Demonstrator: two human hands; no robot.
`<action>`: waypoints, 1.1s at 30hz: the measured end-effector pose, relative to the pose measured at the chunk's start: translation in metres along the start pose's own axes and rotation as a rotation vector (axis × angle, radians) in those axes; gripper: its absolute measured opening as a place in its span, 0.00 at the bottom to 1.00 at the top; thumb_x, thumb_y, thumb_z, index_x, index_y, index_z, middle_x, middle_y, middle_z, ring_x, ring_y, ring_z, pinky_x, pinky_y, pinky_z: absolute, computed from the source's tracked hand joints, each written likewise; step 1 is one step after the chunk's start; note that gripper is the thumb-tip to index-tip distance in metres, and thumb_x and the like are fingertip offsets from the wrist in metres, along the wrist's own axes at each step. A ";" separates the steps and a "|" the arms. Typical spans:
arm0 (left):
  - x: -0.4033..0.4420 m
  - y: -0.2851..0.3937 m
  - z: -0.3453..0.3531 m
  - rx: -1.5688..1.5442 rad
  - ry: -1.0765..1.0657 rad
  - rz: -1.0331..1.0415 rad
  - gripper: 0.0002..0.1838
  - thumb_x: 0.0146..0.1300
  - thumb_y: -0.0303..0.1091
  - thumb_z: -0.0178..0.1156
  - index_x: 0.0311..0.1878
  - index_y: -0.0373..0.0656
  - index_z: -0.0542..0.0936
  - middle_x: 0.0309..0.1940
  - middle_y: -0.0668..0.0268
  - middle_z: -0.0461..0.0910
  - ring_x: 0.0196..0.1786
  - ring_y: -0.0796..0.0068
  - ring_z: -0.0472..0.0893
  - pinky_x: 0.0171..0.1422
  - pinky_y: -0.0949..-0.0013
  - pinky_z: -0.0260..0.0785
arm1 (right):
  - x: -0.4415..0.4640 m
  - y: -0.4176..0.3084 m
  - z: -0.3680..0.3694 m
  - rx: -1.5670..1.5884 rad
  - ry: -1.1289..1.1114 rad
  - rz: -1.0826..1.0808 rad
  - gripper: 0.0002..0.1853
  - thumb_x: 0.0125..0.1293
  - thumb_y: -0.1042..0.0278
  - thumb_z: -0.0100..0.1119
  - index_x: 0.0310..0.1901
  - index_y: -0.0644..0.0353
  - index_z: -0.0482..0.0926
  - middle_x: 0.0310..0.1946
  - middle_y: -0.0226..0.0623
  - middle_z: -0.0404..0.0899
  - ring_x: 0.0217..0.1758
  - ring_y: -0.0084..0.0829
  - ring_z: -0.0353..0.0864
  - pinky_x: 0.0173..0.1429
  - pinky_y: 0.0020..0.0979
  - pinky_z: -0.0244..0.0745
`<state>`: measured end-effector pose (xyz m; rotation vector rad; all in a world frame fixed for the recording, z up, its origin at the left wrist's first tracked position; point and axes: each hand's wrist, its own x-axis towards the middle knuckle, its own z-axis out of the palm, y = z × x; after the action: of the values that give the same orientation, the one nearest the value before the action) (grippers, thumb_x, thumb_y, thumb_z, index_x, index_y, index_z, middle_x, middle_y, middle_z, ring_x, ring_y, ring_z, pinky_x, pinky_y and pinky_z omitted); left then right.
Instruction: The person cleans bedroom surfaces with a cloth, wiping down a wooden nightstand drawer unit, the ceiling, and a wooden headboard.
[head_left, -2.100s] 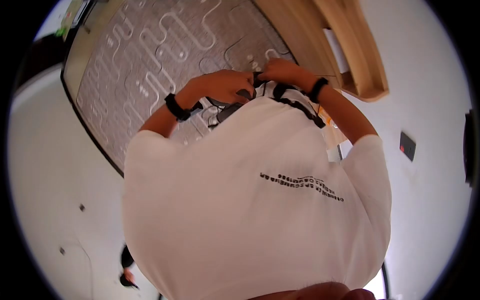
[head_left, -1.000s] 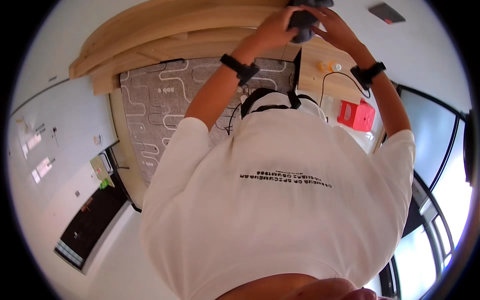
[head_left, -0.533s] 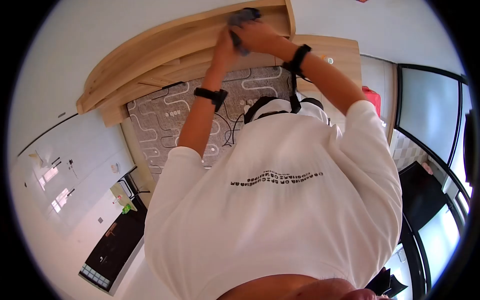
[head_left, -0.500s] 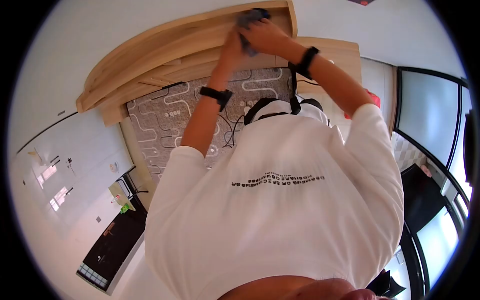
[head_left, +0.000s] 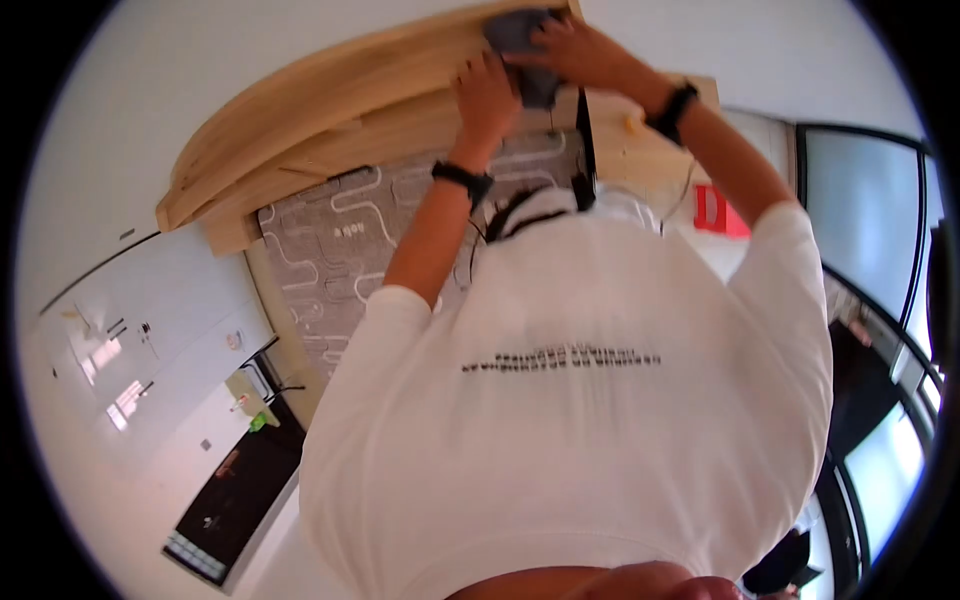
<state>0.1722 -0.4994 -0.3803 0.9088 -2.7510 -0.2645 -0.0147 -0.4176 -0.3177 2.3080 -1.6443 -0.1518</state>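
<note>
Grey cloth (head_left: 540,90) in the right hand (head_left: 585,55) at the wooden headboard (head_left: 340,90)

The person stretches both arms forward to the right end of the curved headboard, where the crumpled cloth lies over its ledge. The right hand comes in from above the cloth, its fingers spread across it and the thumb reaching over its face, grasping it. The left hand (head_left: 488,97) is at the cloth's left edge with its fingers extended; whether these pinch any fabric cannot be told, for the hand is blurred. Each wrist wears a black band, one on the left (head_left: 462,183) and one on the right (head_left: 673,113).

Below the headboard lies a grey mat (head_left: 370,225) with pale winding lines. To its right is a wooden side unit (head_left: 622,160) with a small orange item (head_left: 632,123) on it, and farther right a red object (head_left: 722,212). The person's white shirt (head_left: 560,450) fills the lower middle, its dark lettering (head_left: 560,360) too blurred to read.
</note>
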 end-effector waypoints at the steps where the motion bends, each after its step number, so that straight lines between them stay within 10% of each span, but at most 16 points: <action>1: 0.006 0.001 0.002 0.008 0.073 0.075 0.18 0.64 0.40 0.57 0.51 0.38 0.75 0.46 0.51 0.78 0.53 0.46 0.75 0.52 0.42 0.66 | 0.001 0.003 0.010 0.096 0.096 -0.002 0.33 0.51 0.65 0.67 0.62 0.48 0.70 0.48 0.35 0.75 0.56 0.37 0.73 0.58 0.36 0.69; 8: 0.007 0.046 -0.073 -0.422 -0.071 0.081 0.15 0.62 0.38 0.61 0.47 0.39 0.75 0.44 0.55 0.77 0.45 0.51 0.78 0.51 0.52 0.70 | -0.056 0.039 -0.075 0.565 0.306 0.181 0.14 0.46 0.73 0.61 0.38 0.55 0.82 0.43 0.40 0.78 0.53 0.43 0.74 0.56 0.41 0.70; 10: -0.002 0.081 -0.068 -0.377 -0.224 0.503 0.14 0.62 0.34 0.61 0.49 0.40 0.75 0.47 0.54 0.77 0.48 0.52 0.78 0.52 0.52 0.71 | -0.096 0.054 -0.079 0.711 0.393 0.184 0.15 0.44 0.72 0.61 0.38 0.58 0.83 0.49 0.40 0.79 0.53 0.42 0.74 0.55 0.42 0.71; 14: -0.022 0.131 -0.064 -0.636 -0.921 0.650 0.18 0.66 0.40 0.59 0.56 0.44 0.76 0.53 0.57 0.78 0.51 0.52 0.79 0.55 0.57 0.72 | -0.212 0.065 -0.017 1.374 0.106 0.681 0.31 0.52 0.74 0.54 0.63 0.55 0.72 0.49 0.35 0.79 0.58 0.32 0.75 0.63 0.31 0.67; 17: -0.023 0.138 -0.079 -0.485 -1.189 0.634 0.19 0.68 0.43 0.58 0.56 0.44 0.77 0.50 0.57 0.80 0.52 0.52 0.79 0.57 0.58 0.71 | -0.216 0.011 -0.053 1.625 -0.003 0.750 0.30 0.54 0.82 0.47 0.62 0.62 0.74 0.49 0.40 0.81 0.56 0.31 0.77 0.65 0.28 0.66; 21: -0.026 0.119 -0.069 -0.807 -1.174 0.761 0.15 0.69 0.41 0.57 0.49 0.42 0.82 0.50 0.58 0.81 0.54 0.55 0.78 0.59 0.59 0.70 | -0.232 -0.053 -0.013 1.756 -0.409 0.666 0.27 0.62 0.75 0.55 0.65 0.61 0.71 0.52 0.38 0.80 0.59 0.30 0.74 0.67 0.30 0.64; 33: -0.011 0.154 -0.057 -0.642 -0.848 1.108 0.08 0.62 0.35 0.62 0.43 0.45 0.81 0.45 0.69 0.76 0.54 0.66 0.74 0.57 0.62 0.70 | -0.231 -0.052 -0.033 1.395 -0.336 0.691 0.12 0.62 0.66 0.64 0.45 0.59 0.76 0.35 0.42 0.84 0.38 0.38 0.84 0.42 0.37 0.74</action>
<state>0.1096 -0.3765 -0.2901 -1.0933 -2.9386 -1.3799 -0.0375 -0.1794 -0.3226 2.1939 -3.2855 1.1512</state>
